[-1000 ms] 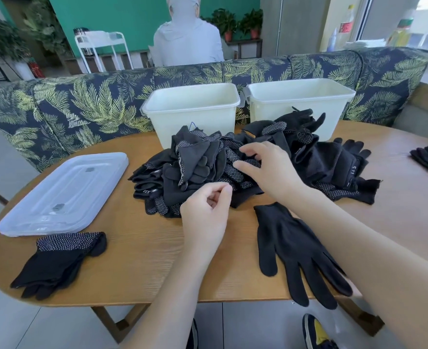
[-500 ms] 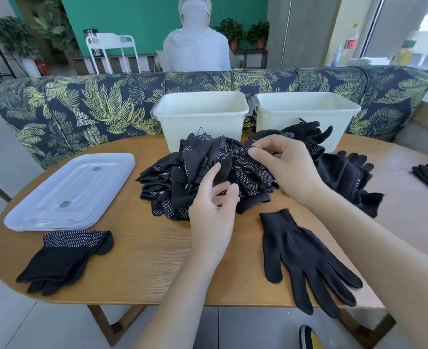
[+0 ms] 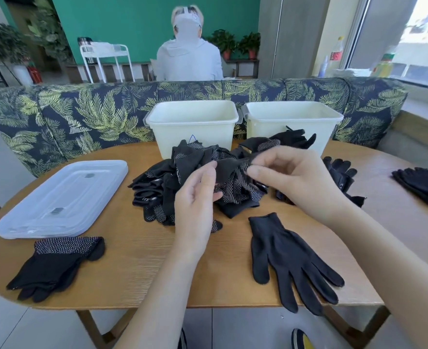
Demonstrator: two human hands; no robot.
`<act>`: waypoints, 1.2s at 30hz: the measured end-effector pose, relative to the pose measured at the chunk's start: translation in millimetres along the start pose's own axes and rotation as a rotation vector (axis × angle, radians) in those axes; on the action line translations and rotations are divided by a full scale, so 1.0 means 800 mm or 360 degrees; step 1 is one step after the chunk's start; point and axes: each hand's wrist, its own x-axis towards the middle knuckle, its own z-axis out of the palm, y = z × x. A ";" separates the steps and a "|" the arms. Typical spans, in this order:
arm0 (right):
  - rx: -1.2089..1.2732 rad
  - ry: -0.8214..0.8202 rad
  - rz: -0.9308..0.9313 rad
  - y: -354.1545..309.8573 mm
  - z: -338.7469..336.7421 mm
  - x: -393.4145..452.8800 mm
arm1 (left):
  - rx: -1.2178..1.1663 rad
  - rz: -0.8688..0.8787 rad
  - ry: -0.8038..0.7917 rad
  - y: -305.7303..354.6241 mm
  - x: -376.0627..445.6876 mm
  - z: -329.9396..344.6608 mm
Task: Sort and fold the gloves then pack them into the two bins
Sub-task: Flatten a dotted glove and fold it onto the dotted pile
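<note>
left hand (image 3: 195,205): bare, no glove, ring or watch
right hand (image 3: 298,182): bare, no glove or ring
forearms: bare up to the frame edge, no sleeve visible
fingers (image 3: 258,170): short, unpainted nails
shoe (image 3: 302,340): at 6 o'clock, dark with yellow patch

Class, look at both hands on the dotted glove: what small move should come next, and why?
Probably lift the dotted glove clear of the pile. The left hand and right hand both pinch it, but it still touches other gloves, so it cannot be folded yet.
</note>
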 end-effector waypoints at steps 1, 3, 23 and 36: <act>0.0025 -0.0067 0.0042 0.000 -0.004 -0.011 | -0.0052 0.0005 0.0007 0.001 -0.001 0.000; 0.0077 -0.0188 0.0131 0.003 -0.011 -0.034 | -0.0129 -0.0001 0.0023 0.001 -0.002 0.001; 0.0422 0.0513 0.0518 0.088 -0.041 -0.087 | 0.0037 0.0100 -0.0484 -0.002 -0.019 0.039; 0.1289 0.0137 0.0614 0.078 -0.056 -0.111 | 0.0103 0.0002 -0.0812 -0.012 -0.052 0.068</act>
